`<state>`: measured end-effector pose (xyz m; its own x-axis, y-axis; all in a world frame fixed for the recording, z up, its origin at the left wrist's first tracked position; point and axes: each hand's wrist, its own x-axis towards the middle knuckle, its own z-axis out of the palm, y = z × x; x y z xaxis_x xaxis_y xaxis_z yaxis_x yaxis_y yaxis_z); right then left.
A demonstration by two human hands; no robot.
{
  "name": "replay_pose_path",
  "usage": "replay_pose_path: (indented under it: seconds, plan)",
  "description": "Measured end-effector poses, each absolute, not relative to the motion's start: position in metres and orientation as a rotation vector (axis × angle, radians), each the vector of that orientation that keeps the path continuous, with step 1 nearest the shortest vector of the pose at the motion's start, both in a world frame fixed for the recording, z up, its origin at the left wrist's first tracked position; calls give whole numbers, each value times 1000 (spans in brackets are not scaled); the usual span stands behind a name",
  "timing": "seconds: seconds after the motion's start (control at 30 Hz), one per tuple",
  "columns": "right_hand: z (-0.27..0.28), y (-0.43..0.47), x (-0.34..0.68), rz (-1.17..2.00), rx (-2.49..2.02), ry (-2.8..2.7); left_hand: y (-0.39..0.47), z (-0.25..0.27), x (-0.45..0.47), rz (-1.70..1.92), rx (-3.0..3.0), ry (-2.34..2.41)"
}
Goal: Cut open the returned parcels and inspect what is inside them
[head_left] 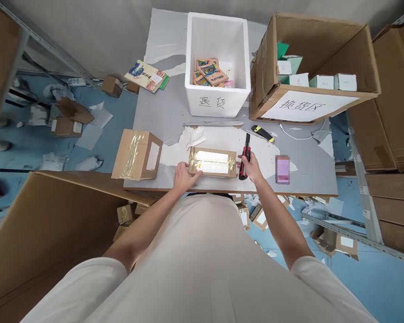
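Note:
A small taped cardboard box (212, 156) with a white label lies near the table's front edge. My left hand (184, 176) holds its left end, thumb on the front edge and fingers at the side. At the box's right end, my right hand (251, 167) grips a red and black utility knife (245, 157), its tip pointing away from me. Some fingers of that hand reach toward the box; whether they touch it I cannot tell. A second utility knife (263, 134), black and yellow, rests on the table farther back to the right.
A taller taped box (137, 154) stands at the left. Behind are a white foam bin (218, 102) holding small packs and a large carton (326, 105) with white boxes. Booklets (146, 75) lie back left, a phone (283, 170) at right. An open carton (54, 233) stands below left.

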<state>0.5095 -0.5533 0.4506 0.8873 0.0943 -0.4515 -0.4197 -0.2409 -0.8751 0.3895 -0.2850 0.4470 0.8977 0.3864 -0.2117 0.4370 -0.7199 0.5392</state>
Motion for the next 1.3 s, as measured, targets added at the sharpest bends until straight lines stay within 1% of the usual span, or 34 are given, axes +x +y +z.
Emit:
replay_pose_path:
  seconds: [0.07, 0.1, 0.2, 0.27, 0.4, 0.53, 0.7, 0.9, 1.1, 1.2, 1.3]
  plan:
    - [463, -567, 502, 571, -1950, 177, -283, 447, 400, 31, 2542, 412]
    - [470, -575, 495, 623, -2032, 143, -281, 447, 408, 41, 2589, 271]
    - [489, -591, 470, 781, -2160, 82, -273, 448, 430, -113, 2690, -170]
    - [495, -594, 455, 860, -2172, 67, -271, 448, 439, -194, 2731, -291]
    - [494, -589, 440, 937, -2135, 69, -274, 446, 442, -210, 2780, -246]
    - [492, -588, 436, 948, -2147, 40, -277, 443, 438, -141, 2759, -249]
    - [500, -583, 446, 953, -2127, 51, -277, 438, 438, -74, 2671, -254]
    - [508, -581, 461, 954, -2128, 50, -283, 438, 440, -58, 2649, -109]
    - [518, -573, 455, 990, -2428, -143, -285, 439, 440, -65, 2636, -138]
    - [518, -567, 442, 1023, -2478, -129, -287, 440, 439, -81, 2669, -73]
    - [514, -567, 426, 1034, -2536, -233, -287, 440, 438, -82, 2677, -73]
